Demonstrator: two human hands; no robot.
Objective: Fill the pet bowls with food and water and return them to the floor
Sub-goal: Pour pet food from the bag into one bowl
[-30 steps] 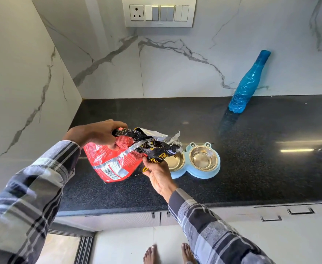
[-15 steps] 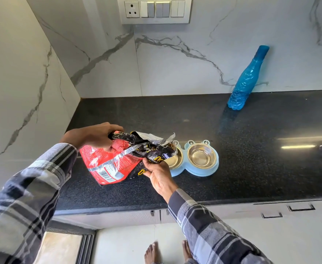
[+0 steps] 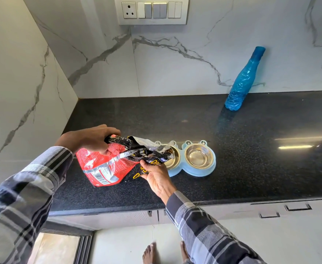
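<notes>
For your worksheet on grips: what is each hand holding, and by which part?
Both hold the food bag: the left hand grips its crumpled top edge, the right hand supports the underside near the open mouth.

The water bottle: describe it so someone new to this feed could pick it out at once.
Start at the black countertop and follow it back to the marble wall on the right. The bottle stands there, apart from the blue double pet bowl and the red food bag. It is the only tall, see-through blue thing, textured, with its cap on.
</notes>
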